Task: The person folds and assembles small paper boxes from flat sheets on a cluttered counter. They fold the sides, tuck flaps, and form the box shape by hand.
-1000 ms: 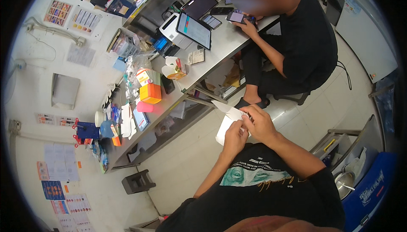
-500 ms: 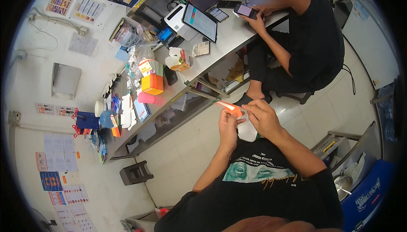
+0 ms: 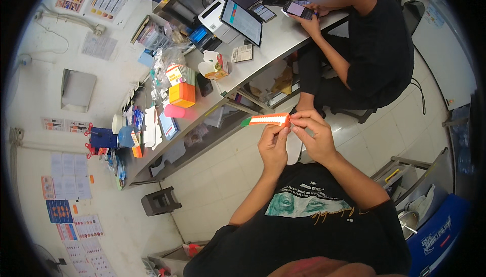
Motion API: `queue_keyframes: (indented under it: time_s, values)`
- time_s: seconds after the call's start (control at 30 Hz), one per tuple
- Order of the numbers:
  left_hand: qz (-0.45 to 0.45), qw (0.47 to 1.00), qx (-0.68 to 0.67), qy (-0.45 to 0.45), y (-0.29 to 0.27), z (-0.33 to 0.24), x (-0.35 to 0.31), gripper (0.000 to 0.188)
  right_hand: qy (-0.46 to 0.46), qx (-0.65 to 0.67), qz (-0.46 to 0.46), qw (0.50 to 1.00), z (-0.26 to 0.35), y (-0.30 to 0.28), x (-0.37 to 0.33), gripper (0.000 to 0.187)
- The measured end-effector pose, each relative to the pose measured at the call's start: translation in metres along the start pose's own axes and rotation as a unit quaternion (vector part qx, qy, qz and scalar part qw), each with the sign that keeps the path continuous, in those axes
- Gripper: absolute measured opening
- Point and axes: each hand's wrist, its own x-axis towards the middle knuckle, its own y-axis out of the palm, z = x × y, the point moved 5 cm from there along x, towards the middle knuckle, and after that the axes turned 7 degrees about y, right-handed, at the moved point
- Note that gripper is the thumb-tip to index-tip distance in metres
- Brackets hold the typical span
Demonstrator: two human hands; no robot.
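A long, slim orange piece (image 3: 268, 119) with a white zigzag-edged band and a green tip lies lengthwise in front of my chest, its green end pointing left. I cannot make out exactly what it is. My left hand (image 3: 272, 150) is closed on it from below, near its right end, thumb and fingers pressed together. At that same right end, the fingertips of my right hand (image 3: 315, 136) are pinched on its edge. Both hands are in the air, over the floor in front of the steel counter (image 3: 255, 72).
On the counter stand an orange carton stack (image 3: 182, 94), a pink object (image 3: 174, 111), a food box (image 3: 214, 65), a tablet (image 3: 242, 21) and a printer (image 3: 217, 18). A seated person (image 3: 374, 49) holds a phone (image 3: 297, 10). A dark stool (image 3: 160, 201) and blue cooler (image 3: 438, 236) stand nearby.
The orange piece has turned from slanting and partly hidden to nearly level, its banded side now showing. My right hand has shifted slightly inward and down to its right end.
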Motion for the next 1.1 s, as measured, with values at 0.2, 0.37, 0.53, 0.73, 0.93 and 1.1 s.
queue_keyframes:
  time_s: [0.2,0.37,0.53,0.73,0.93,1.1]
  values:
    - [0.031,0.987,-0.143,-0.068,-0.002,0.005,0.002,0.014,0.0,0.044,0.012,0.999,0.0,-0.006,0.003,0.015]
    - [0.026,0.972,-0.213,-0.097,-0.004,0.011,0.003,0.015,0.028,0.056,0.036,0.997,0.01,-0.005,0.002,0.012]
    - [0.016,0.963,-0.254,-0.093,-0.006,0.014,-0.001,0.018,-0.018,0.024,0.057,0.998,0.015,-0.006,0.0,0.014]
    - [-0.012,0.92,-0.37,-0.131,-0.001,-0.003,-0.009,0.024,-0.022,0.016,0.078,0.997,0.018,-0.006,-0.002,0.017]
    - [0.006,0.921,-0.355,-0.162,-0.005,-0.009,-0.009,0.026,0.018,0.047,0.059,0.997,0.015,-0.007,-0.009,0.012]
    - [0.003,0.943,-0.301,-0.14,-0.006,-0.016,-0.011,0.027,-0.019,0.008,0.06,0.998,0.029,-0.01,-0.009,0.013]
